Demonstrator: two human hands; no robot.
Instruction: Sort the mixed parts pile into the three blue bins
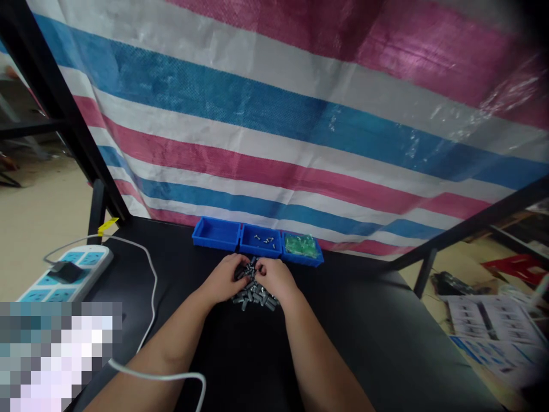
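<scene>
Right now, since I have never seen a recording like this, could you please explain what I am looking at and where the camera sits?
The single picture comes from a camera worn on a person's head, looking forward and down at their own bare arms. There is no machine here.

The left hand and right hand rest side by side on a pile of small grey metal parts lying on a black table. Whether the fingers actually pinch a part is too small to tell.

Behind the pile stand three blue trays in a row: the left tray looks bare, the middle tray holds a few small screws, and the right tray holds green pieces. A power strip and white cable lie at left, before a striped tarpaulin.
</scene>
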